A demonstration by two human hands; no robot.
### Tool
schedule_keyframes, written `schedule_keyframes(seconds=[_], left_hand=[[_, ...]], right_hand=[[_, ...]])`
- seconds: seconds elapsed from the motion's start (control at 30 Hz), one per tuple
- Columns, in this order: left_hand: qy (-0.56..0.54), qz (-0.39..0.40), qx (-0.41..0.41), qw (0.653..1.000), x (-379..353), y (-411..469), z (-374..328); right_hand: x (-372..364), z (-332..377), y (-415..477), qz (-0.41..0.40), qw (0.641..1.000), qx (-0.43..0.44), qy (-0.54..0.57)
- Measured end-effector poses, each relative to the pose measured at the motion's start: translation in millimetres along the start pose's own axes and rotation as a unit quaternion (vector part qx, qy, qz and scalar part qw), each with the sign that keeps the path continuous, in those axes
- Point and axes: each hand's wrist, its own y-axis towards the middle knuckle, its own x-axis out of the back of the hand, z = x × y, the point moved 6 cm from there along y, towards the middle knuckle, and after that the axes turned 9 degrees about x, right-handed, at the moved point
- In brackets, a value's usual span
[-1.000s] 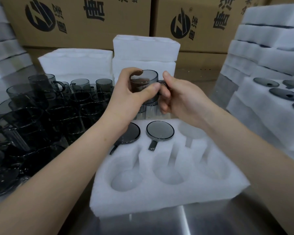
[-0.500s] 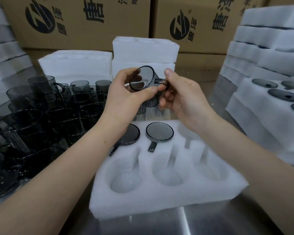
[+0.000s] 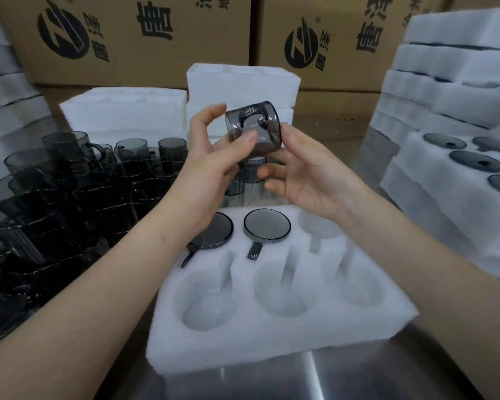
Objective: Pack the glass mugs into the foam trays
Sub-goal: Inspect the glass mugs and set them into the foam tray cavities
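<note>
Fingers (image 3: pixel 210 115) of the left hand (image 3: pixel 208 171) curl round a dark glass mug (image 3: pixel 260 116), and the thumb presses on its side. The right hand (image 3: pixel 309 174) holds the mug too, thumb on the right side, fingers under it. The mug is tipped over, up in the air above the far edge of the white foam tray (image 3: pixel 272 336). Two packed mugs (image 3: pixel 267 225) sit in the tray's far row, left and middle. Many loose mugs (image 3: pixel 70 183) stand on the left.
</note>
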Motion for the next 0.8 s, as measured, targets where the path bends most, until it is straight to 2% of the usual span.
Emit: schedule_keyframes(seconds=[0.07, 0.17, 0.3, 0.53, 0.8], left_hand=[[0.037, 0.008, -0.024, 0.999, -1.9, -1.8, -0.7], [0.092, -0.023, -0.061, 0.994, 0.0, -3.9, -4.0], [0.108, -0.036, -0.059, 0.992, 2.7, -3.6, -1.8], [0.182, 0.001, -0.072, 0.981, -6.6, -5.0, -2.5], [0.193, 0.024, -0.089, 0.977, -11.1, -7.2, -4.3]], right_hand=[[2.7, 2.3, -0.8, -0.015, 1.000, 0.019, 0.011], [4.7, 4.7, -1.2, -0.041, 0.998, 0.050, -0.015], [6.2, 7.5, -1.0, -0.054, 0.995, 0.073, -0.046], [12.6, 11.0, -2.8, -0.087, 0.984, 0.066, -0.139], [15.9, 8.2, -2.7, -0.129, 0.987, 0.055, -0.073]])
